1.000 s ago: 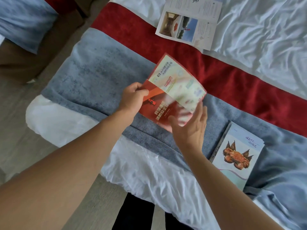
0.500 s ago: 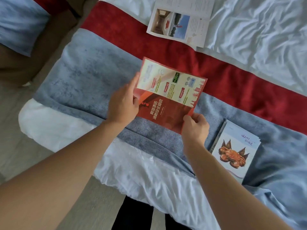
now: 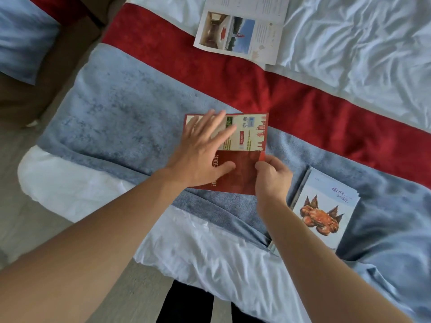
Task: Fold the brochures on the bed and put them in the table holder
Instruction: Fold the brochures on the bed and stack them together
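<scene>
A red brochure lies on the blue-grey bed runner, with a cream printed panel folded over its upper half. My left hand lies flat on the brochure, fingers spread across the cream panel. My right hand pinches the brochure's right edge near the lower corner. To the right sits a stack of folded brochures with a crab picture. An unfolded white brochure with photos lies at the top on the white sheet. The table holder is not in view.
The bed has a red band across the runner and rumpled white sheets beyond it. A blue cushion on brown furniture sits at the top left. The floor shows at the left, and dark trouser legs at the bottom.
The brochure was held up in both hands; it now lies on the runner. My left hand moved from its left edge to lie flat on top. My right hand stays on the right edge.
</scene>
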